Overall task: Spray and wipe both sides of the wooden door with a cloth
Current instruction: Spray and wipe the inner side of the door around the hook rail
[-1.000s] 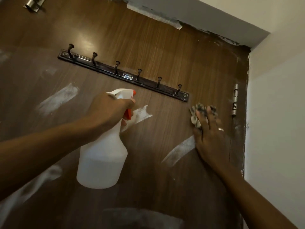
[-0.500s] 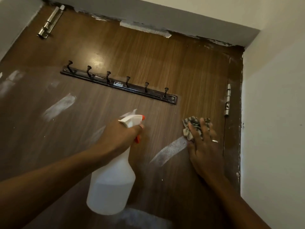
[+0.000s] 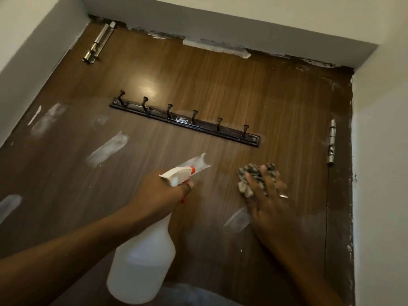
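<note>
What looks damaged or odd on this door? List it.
White smears streak the door, most left of the bottle and one by the right hand. Paint along the top frame is ragged and flaking, and the wall edge beside the hinge is chipped.

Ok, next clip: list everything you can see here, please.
wooden door: one, brown, fills the view
hook rail: one, dark, six hooks, upper door
slide bolt: one, silver, door's top left corner
hinge: one, silver, door's right edge
smears: several, whitish, scattered over the door
spray bottle: one, white with red trigger, low centre
cloth: one, grey patterned, against the door
left hand: grips the bottle's neck
right hand: fingers spread, presses the cloth; wears a ring
</note>
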`<state>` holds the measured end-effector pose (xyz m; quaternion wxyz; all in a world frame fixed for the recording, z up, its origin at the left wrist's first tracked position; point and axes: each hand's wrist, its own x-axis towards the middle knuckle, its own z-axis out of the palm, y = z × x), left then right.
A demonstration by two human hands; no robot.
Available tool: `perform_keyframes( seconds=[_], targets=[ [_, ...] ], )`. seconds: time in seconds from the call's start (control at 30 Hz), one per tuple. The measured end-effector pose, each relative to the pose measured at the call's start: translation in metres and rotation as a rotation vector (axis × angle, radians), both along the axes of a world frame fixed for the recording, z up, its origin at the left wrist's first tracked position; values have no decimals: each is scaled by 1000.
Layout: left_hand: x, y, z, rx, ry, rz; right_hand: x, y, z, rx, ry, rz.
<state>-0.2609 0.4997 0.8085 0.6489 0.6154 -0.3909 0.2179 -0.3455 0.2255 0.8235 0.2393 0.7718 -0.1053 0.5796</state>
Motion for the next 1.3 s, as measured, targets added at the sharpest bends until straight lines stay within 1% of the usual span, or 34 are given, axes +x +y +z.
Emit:
perform_keyframes(
  seconds=[0.07,0.13,0.17,0.23,0.27,0.3,0.37,0.43,0.47,0.5,0.57,0.63,0.67,0.7,0.73,0.77,0.87,0.93,1.0,1.13,1.17,1.23,1.3],
  targets=[
    [4,8,0,-19,13,1,-6,-9,4,101,-90,-29],
    [9,15,1,-30,25,13,5,6,22,173,-202,-65],
    [13,19,3,-35,35,12,19,18,33,211,-231,-71],
    [19,24,5,-42,43,-2,50,54,47,269,-208,-11],
    [21,26,6,-48,35,-2,65,72,47,219,-191,29],
    [22,28,6,-45,29,-3,80,88,40,119,-188,40],
    [26,35,5,-42,19,-5,97,100,14,-41,-108,4],
    [34,43,3,-41,3,-11,90,93,-6,-93,3,30],
    [40,47,2,-38,-1,-12,81,85,-12,-82,14,57],
    [46,52,0,-33,-2,-6,73,76,-14,-42,-5,68],
    [56,62,-2,-31,7,5,66,67,-6,79,-126,22],
    [65,72,-1,-48,27,-2,76,78,17,194,-291,-7],
    [70,77,-1,-57,30,3,87,91,31,228,-333,8],
    [74,81,1,-63,33,14,100,108,42,256,-314,33],
    [79,86,2,-62,31,23,113,126,48,242,-262,46],
    [84,90,4,-63,23,28,126,142,48,185,-196,34],
    [92,105,3,-88,-19,31,145,163,19,9,-6,25],
    [96,117,0,-99,-29,22,135,155,4,6,52,58],
    [103,131,-4,-95,-28,40,122,142,0,70,8,43],
    [120,154,-9,-67,-41,69,133,150,20,234,-257,-35],
    [124,158,-10,-64,-47,77,144,162,29,262,-282,-28],
    [131,164,-9,-74,-54,78,168,191,44,281,-233,0],
    [137,167,-7,-89,-57,75,192,216,48,196,-159,30]
  ],
)
